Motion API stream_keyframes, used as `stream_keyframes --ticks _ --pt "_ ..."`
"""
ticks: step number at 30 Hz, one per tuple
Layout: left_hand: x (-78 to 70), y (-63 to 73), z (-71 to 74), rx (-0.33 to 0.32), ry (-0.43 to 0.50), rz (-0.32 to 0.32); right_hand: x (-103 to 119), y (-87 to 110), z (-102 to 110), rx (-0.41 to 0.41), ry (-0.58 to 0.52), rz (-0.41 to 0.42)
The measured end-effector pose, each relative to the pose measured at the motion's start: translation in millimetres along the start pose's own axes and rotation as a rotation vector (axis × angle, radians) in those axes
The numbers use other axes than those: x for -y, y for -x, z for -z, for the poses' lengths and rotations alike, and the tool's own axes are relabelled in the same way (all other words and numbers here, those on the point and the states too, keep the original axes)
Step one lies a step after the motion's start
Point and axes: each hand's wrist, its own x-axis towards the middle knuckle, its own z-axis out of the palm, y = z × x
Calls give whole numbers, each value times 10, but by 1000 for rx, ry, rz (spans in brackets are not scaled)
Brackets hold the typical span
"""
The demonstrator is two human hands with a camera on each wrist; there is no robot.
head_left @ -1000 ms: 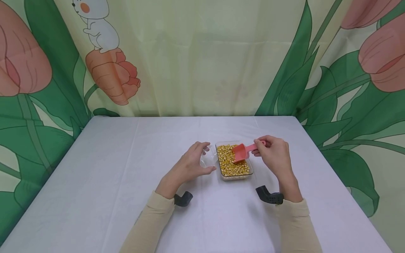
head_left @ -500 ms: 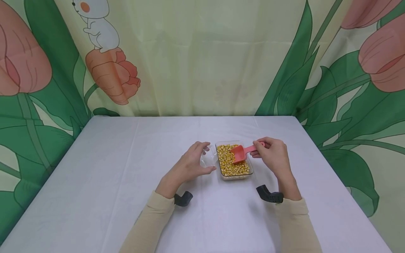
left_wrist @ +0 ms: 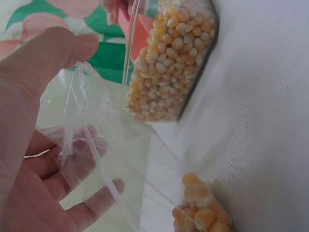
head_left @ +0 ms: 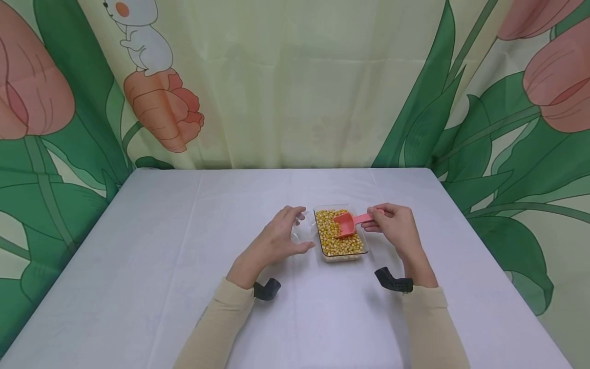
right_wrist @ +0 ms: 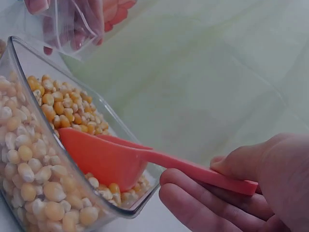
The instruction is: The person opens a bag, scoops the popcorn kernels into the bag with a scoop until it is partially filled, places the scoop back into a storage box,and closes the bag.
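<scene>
My left hand (head_left: 275, 240) holds a clear plastic bag (head_left: 301, 234) by its mouth, thumb and fingers spread apart around it. Corn kernels (left_wrist: 199, 215) lie at the bottom of that bag in the left wrist view. Just right of the bag stands a clear rectangular container (right_wrist: 126, 211) filled with corn kernels (head_left: 328, 233). Between thumb and fingers my right hand (head_left: 400, 225) grips the handle of a pink scoop (right_wrist: 104, 157). The scoop's bowl sits in the kernels, its lower part buried; how much corn it contains is hidden.
A white cloth covers the table (head_left: 221, 205), whose far edge meets a curtain (head_left: 295, 102) printed with tulips, leaves and a rabbit on a carrot. Black wrist mounts (head_left: 393, 281) project inward from both wrists.
The right hand has moved slightly left, pushing the scoop a short way toward the container's left side and into the kernels. Left hand and bag have stayed in place.
</scene>
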Motion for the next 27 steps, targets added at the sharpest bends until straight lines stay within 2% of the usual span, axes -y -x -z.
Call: stream_keyframes --ticks 9,27 --pt "10 3 0 5 16 -7 -94 -55 20 55 -38 -23" --pt "-3 1 6 14 11 14 -157 -82 34 56 -109 -62"
